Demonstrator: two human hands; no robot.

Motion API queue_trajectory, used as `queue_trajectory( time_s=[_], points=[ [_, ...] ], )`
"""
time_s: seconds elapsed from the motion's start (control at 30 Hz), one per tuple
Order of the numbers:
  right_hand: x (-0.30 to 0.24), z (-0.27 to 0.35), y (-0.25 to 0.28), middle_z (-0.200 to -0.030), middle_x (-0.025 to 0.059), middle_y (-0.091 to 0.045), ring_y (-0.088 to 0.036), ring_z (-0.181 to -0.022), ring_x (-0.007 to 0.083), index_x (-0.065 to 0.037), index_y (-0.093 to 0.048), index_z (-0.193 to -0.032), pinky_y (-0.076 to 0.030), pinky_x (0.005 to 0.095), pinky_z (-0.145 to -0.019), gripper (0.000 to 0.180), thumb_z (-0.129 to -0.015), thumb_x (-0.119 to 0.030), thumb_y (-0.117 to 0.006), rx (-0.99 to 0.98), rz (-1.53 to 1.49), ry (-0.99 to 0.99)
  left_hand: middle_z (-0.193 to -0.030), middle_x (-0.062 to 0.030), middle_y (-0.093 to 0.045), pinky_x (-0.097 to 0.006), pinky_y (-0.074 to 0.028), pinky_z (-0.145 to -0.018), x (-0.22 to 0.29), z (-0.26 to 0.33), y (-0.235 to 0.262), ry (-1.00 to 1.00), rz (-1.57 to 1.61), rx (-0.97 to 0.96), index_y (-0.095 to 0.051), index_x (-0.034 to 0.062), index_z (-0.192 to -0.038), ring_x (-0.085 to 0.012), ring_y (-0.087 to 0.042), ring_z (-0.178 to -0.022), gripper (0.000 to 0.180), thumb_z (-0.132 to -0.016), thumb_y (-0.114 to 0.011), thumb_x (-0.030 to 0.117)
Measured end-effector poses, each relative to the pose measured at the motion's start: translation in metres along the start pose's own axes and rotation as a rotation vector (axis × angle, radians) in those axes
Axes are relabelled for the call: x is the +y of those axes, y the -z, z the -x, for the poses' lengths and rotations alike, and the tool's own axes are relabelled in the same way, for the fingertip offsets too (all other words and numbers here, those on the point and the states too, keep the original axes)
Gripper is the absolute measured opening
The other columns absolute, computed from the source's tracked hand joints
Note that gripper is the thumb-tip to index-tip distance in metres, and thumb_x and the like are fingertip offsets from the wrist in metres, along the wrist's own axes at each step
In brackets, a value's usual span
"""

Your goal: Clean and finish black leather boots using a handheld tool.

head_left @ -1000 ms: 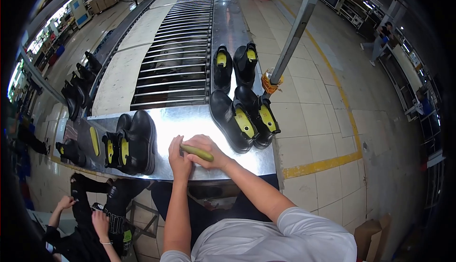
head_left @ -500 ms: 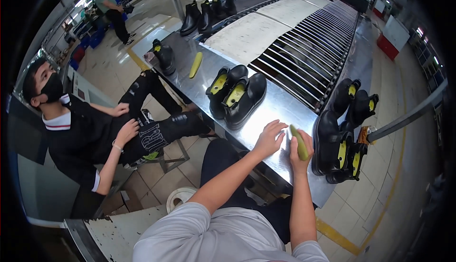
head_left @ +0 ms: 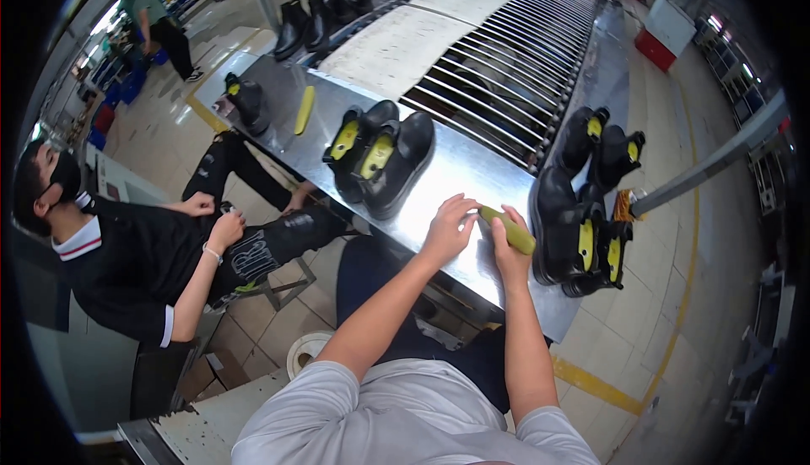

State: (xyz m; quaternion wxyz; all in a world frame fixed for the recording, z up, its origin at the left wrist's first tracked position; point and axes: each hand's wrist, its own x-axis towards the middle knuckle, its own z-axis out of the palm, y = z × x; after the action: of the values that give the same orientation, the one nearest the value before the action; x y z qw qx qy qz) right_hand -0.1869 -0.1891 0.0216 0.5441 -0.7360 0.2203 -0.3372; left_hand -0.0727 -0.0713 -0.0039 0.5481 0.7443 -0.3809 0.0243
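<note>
Right of centre: right hand (head_left: 510,262) grips green insole (head_left: 518,239); left hand (head_left: 449,233), fingers parted, near its tip; weak one-handed grip could drop it onto table (head_left: 472,170)

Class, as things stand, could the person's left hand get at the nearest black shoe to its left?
Probably yes: the left hand looks open, and only bare metal tabletop shows between it and that black shoe. The right hand holds the olive pad.
</note>
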Motion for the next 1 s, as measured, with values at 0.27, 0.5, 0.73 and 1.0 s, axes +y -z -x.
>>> queue_trajectory(
  time_s=[0.27, 0.5, 0.73, 1.0],
  points=[
    [-0.001, -0.002, -0.002, -0.103, 0.0155, -0.075, -0.072, -0.098, 0.0316, -0.001, -0.072, -0.115, -0.056, 0.0394, -0.087, 0.031, -0.088, -0.014, -0.078, -0.047, 0.096, 0.162, -0.120, -0.0135, -0.072, -0.046, -0.047, -0.108, -0.001, 0.000, -0.003, 0.004, -0.023, -0.017, -0.072, 0.0058, -0.117, -0.0390, -0.059, -0.127, 0.025, -0.092, -0.067, 0.008],
    [0.008, -0.008, -0.001, -0.104, 0.0157, -0.075, -0.072, -0.099, 0.0349, -0.002, -0.073, -0.114, -0.055, 0.0417, -0.090, 0.031, -0.085, -0.010, -0.078, -0.021, 0.258, 0.433, -0.118, -0.0144, -0.072, -0.047, -0.048, -0.106, 0.001, 0.000, -0.003, 0.023, -0.004, -0.009, -0.072, 0.0062, -0.117, -0.0396, -0.059, -0.126, 0.025, -0.093, -0.066, 0.009],
    [-0.002, -0.007, 0.002, -0.105, 0.0122, -0.078, -0.073, -0.096, 0.0154, 0.001, -0.071, -0.120, -0.055, 0.0291, -0.086, 0.031, -0.095, -0.017, -0.074, -0.002, 0.074, 0.095, -0.115, -0.0134, -0.074, -0.046, -0.047, -0.107, 0.001, -0.001, -0.002, 0.011, -0.052, -0.054, -0.073, 0.0061, -0.115, -0.0383, -0.060, -0.127, 0.024, -0.092, -0.068, 0.010],
    [0.011, -0.004, 0.009, -0.101, 0.0143, -0.078, -0.074, -0.091, 0.0187, 0.001, -0.074, -0.115, -0.056, 0.0308, -0.083, 0.028, -0.093, -0.016, -0.075, -0.066, -0.055, -0.025, -0.146, -0.0133, -0.058, -0.056, -0.030, -0.120, 0.005, 0.001, -0.002, -0.092, -0.227, -0.237, -0.064, 0.0104, -0.134, -0.0403, -0.043, -0.144, 0.050, -0.085, -0.070, 0.008]
  ],
)
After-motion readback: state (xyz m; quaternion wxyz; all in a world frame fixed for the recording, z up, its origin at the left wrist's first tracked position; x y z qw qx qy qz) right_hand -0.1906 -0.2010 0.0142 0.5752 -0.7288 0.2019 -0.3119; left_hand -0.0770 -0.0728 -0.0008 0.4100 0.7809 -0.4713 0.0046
